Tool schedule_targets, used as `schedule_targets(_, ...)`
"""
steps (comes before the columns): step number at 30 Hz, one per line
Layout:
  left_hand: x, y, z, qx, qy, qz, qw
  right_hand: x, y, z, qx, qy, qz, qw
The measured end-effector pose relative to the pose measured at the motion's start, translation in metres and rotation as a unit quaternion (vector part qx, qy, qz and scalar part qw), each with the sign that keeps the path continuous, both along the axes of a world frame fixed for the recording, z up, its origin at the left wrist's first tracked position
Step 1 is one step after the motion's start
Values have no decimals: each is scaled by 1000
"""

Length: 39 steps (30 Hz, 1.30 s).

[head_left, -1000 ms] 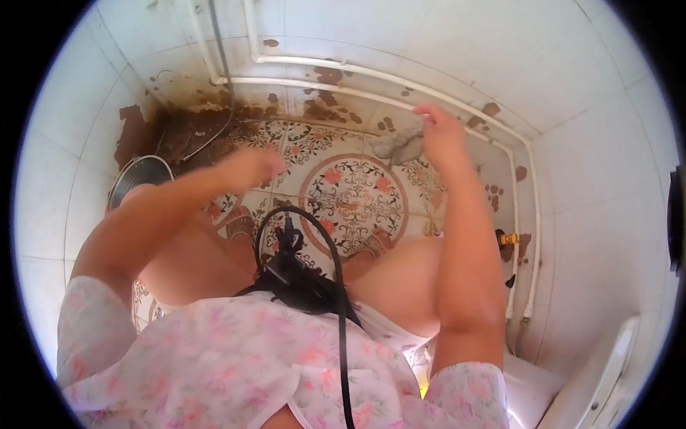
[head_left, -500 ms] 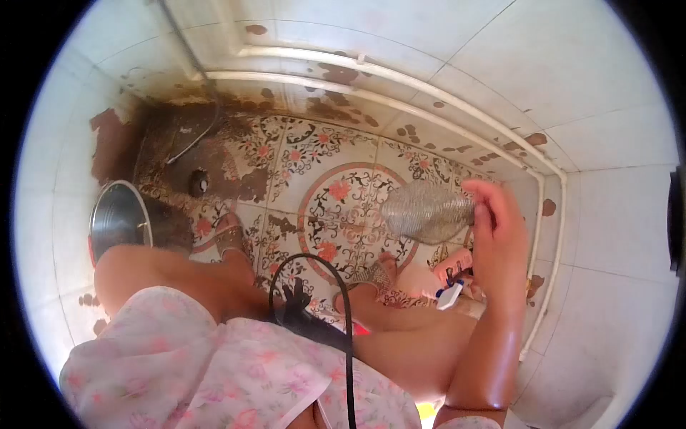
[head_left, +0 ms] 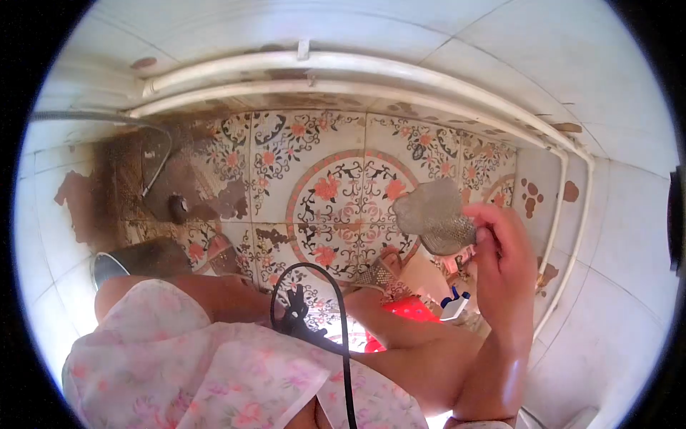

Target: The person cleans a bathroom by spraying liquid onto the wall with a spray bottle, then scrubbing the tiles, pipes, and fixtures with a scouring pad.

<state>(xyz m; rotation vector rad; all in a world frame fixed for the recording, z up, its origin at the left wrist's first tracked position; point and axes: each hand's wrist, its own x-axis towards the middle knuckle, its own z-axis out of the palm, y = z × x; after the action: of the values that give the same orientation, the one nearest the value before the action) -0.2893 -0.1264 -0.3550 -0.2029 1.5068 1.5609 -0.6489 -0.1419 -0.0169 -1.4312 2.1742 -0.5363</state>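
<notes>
My right hand (head_left: 504,264) is raised on the right side, its thumb and fingers pinching the edge of a grey mesh scouring pad (head_left: 434,213). The pad is thin, floppy and ribbed, and it hangs over the patterned tile floor (head_left: 336,189), touching nothing but the hand. Below the hand stands a white bottle with a blue cap (head_left: 454,307). Pink items beside it are partly hidden. My left hand is out of view.
A metal bucket (head_left: 107,266) stands at the left by my knee. Behind it are a floor drain (head_left: 177,207) and a flexible hose (head_left: 169,156). White pipes (head_left: 400,70) run along the stained wall. A black cable (head_left: 312,265) loops in front; something red (head_left: 413,309) shows near my leg.
The view has shifted, so the wall pipes look nearer and the bucket shows less. My right hand still holds the scouring pad, which has turned and changed shape. More of the red thing shows.
</notes>
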Motion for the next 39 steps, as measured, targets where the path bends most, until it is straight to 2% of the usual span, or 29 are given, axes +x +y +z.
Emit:
schedule_targets(3,-13,4,5,14,5,-14,1000,-7,-1,3,-5,1,-12,1000)
schedule_targets(6,-22,-11,3,26,21,-25,999,-9,6,13,-83,-51,-71,993)
schedule_targets(8,-29,-32,0,34,32,-34,998,-6,13,25,-99,-151,-134,974)
schedule_targets(12,-53,-98,-1,156,86,-23,984,3,31,43,-148,-175,-150,962)
schedule_targets(13,-79,-104,40,-126,151,-158,968,7,36,47,-158,-199,-160,954)
schedule_targets(14,-110,-117,87,-397,205,-270,853,9,40,50,-167,-221,-163,947)
schedule_targets(15,-113,-133,101,-423,227,1,878,9,44,45,-196,-224,-156,942)
schedule_targets(16,-134,-133,192,-327,167,155,917,9,48,41,-202,-220,-151,942)
schedule_targets(18,-144,-128,235,-321,293,376,818,10,53,38,-195,-282,-146,928)
schedule_targets(19,-149,-118,262,-273,326,396,814,10,53,37,-210,-283,-127,927)
schedule_targets(20,-154,-107,285,-228,359,411,807,11,53,38,-213,-358,-119,901)
schedule_targets(21,-161,-100,295,-170,390,421,801,15,52,39,-211,-432,-111,870)
schedule_targets(22,-166,-93,303,-108,419,426,795,21,50,40,-224,-433,-97,868)
schedule_targets(23,-167,-85,313,-122,428,422,790,25,48,41,-232,-460,-104,851)
schedule_targets(25,-166,-68,328,53,272,526,804,33,45,41,-250,-488,-106,829)
schedule_targets(26,-165,-65,333,47,279,528,801,36,44,37,-255,-488,-98,829)
schedule_targets(28,-162,-65,347,-23,280,617,735,40,39,31,-262,-448,-91,850)
schedule_targets(29,-160,-72,358,-62,285,657,695,43,38,32,-266,-387,-104,877)
schedule_targets(30,-155,-84,372,-75,300,658,687,45,38,37,-280,-387,-88,874)
schedule_targets(32,-137,-121,405,-395,311,646,574,46,38,46,-277,-343,-125,889)
schedule_targets(33,-129,-146,415,-445,386,632,504,41,39,40,-279,-346,-104,890)
schedule_targets(34,-121,-174,427,-488,456,609,428,37,36,34,-281,-348,-85,890)
schedule_targets(36,-97,-210,478,-601,623,427,260,47,43,53,-252,-335,-87,904)
schedule_targets(37,-88,-221,502,-605,627,425,248,48,42,51,-261,-333,-78,903)
schedule_targets(39,-78,-236,538,-739,578,271,216,49,43,42,-237,-249,-24,939)
